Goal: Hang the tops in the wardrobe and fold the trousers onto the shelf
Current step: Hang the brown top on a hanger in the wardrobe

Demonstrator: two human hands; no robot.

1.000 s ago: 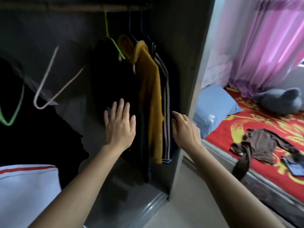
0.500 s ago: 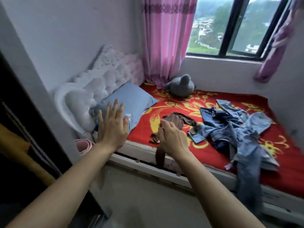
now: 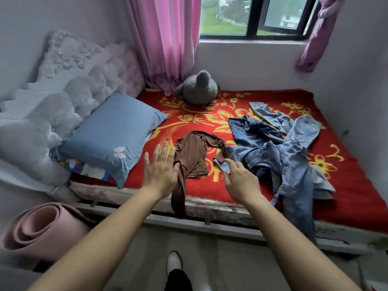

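- Head view: the brown top (image 3: 193, 154) lies crumpled on the red blanket (image 3: 346, 185) near the bed's front edge, between the pillow (image 3: 111, 133) and the jeans (image 3: 294, 156)
- One sleeve of the top hangs down over the bed's edge; the other reaches right, its cuff just beside the denim
- The left hand (image 3: 160, 169) is over the top's left edge, palm down, fingers straight and a little spread, holding nothing; whether it touches the cloth I cannot tell
- The right hand (image 3: 239, 177) is near the right cuff, fingers loosely curled, forefinger and thumb apart and pointing at a pale denim hem; nothing is gripped, and contact cannot be told
- The jeans are several blue pairs in a tangled heap on the blanket's right half, one leg trailing over the front edge
- A grey plush toy (image 3: 199, 87) sits at the far side of the bed, below the pink curtain (image 3: 165, 38)
- A rolled pink mat (image 3: 42, 229) lies on the floor at the left, below the pillow
- A white shoe (image 3: 174, 261) shows on the floor between the forearms
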